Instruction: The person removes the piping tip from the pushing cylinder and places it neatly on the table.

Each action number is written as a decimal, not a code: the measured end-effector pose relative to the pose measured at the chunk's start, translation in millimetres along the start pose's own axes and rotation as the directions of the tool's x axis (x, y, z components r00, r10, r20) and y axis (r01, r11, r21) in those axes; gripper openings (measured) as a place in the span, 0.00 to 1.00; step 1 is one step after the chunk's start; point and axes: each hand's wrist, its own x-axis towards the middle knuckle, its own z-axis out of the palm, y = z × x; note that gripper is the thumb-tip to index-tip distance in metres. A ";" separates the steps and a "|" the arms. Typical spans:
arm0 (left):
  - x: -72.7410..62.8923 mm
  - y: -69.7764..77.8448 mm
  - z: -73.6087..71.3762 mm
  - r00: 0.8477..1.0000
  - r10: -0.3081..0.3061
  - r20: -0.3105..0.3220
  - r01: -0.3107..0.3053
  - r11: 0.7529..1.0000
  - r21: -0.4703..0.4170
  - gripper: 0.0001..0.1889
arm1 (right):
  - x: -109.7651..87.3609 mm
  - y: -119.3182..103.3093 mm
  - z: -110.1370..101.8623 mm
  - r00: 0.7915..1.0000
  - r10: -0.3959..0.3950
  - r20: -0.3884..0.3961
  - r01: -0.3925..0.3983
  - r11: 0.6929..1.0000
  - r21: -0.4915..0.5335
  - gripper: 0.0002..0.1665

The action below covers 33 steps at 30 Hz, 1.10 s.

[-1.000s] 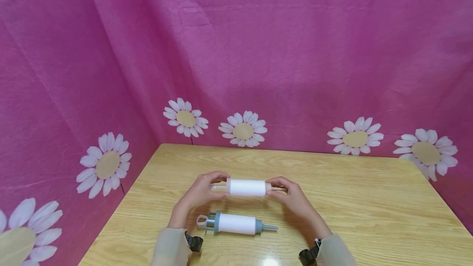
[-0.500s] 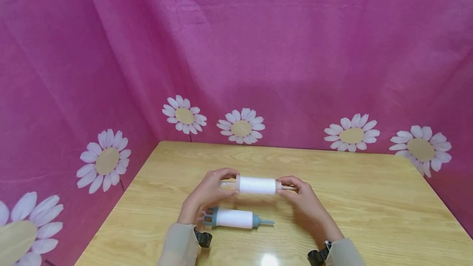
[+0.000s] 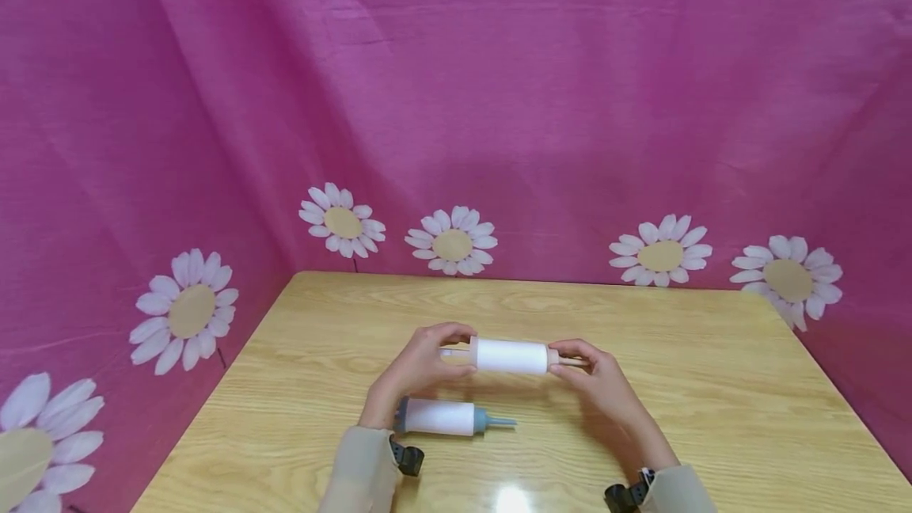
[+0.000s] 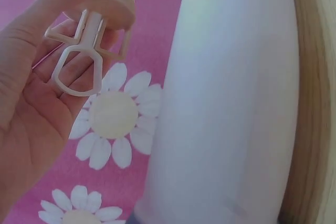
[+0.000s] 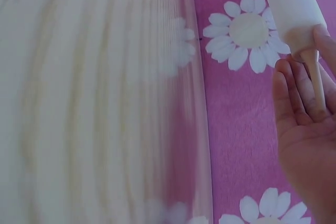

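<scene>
Between both hands, a white syringe with beige ends (image 3: 511,356) is held level above the table. My left hand (image 3: 422,361) pinches its left collar between thumb and fingers. In the left wrist view, the loop-shaped plunger handle (image 4: 79,72) hangs over the palm. My right hand (image 3: 604,383) grips the beige shoulder by the nozzle; the thin beige nozzle (image 5: 316,85) points into the palm in the right wrist view. Nearer me, a second white syringe with grey-blue ends (image 3: 440,417) lies on the table, its nozzle to the right. My left wrist covers its handle end.
The wooden table (image 3: 712,386) carries both syringes. A pink cloth (image 3: 534,101) with daisies and lettering hangs behind the table and along its left side. Dark cameras (image 3: 408,459) are strapped to both wrists.
Both hands have moved right with the beige-ended syringe, relative to the grey-blue one. My left forearm now hides the grey-blue syringe's handle. The view has also shifted slightly.
</scene>
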 end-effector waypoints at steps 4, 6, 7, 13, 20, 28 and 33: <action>2.2 1.1 2.5 1.000 0.012 -0.002 -0.012 1.000 0.009 0.27 | -0.5 0.7 -2.9 1.000 -0.002 0.000 0.002 1.000 0.012 0.20; 3.5 0.6 3.3 1.000 0.023 -0.006 -0.023 1.000 0.016 0.27 | -0.8 0.9 -4.0 1.000 -0.013 -0.004 0.013 1.000 0.001 0.20; 4.0 0.3 3.8 1.000 0.028 -0.007 -0.028 0.999 0.017 0.27 | -0.5 1.5 -4.3 1.000 -0.017 -0.008 0.017 1.000 -0.008 0.19; 5.9 -1.2 5.7 0.999 0.044 -0.015 -0.043 0.999 0.032 0.26 | -1.2 2.5 -5.3 0.999 -0.035 -0.022 0.035 0.999 -0.028 0.19; 6.9 0.7 7.4 0.999 0.025 -0.026 -0.024 1.000 0.020 0.25 | -2.1 2.9 -7.4 1.000 -0.017 -0.024 0.017 1.000 -0.007 0.22; 7.3 2.5 9.3 1.000 0.022 -0.022 -0.022 1.000 -0.002 0.27 | -1.6 1.8 -12.2 0.996 0.087 -0.004 -0.087 0.996 -0.012 0.23; 7.8 2.3 10.5 0.999 0.021 -0.026 -0.021 1.000 -0.002 0.26 | -1.1 0.1 -11.6 0.991 0.128 0.043 -0.130 0.991 0.039 0.22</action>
